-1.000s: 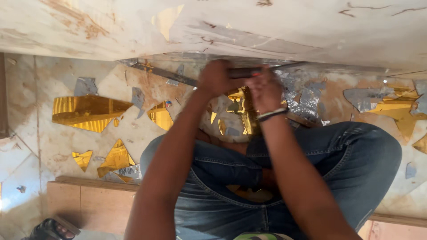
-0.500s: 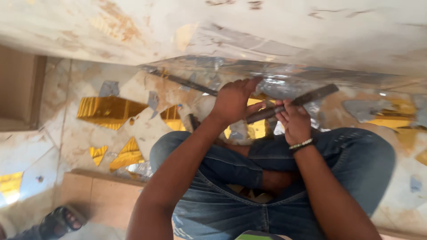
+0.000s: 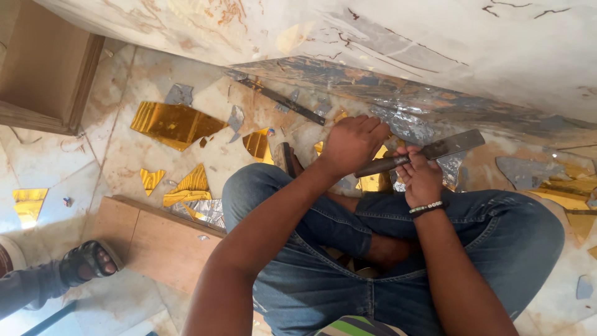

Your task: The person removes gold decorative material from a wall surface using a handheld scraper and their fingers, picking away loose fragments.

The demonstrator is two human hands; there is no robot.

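Marble-patterned floor tiles spread below us, littered with gold mirror shards and grey foil-backed fragments, as we look down on a person seated cross-legged in blue jeans. Above the knees runs a pale veined panel whose lower edge shows a strip of torn silvery backing.

We see the left hand curled into a loose fist, fingers together, knuckles resting against the panel's lower edge and covering the handle end of a flat metal chisel. The right hand, a beaded band at its wrist, is clamped around the chisel's dark shaft just beside the left, while the wide blade points right and slightly up, lying close to the silvery strip; we cannot tell whether it touches.

At left sit a wooden board and the corner of a wooden box. Another person's sandalled foot stands at the lower left, well apart from the work.
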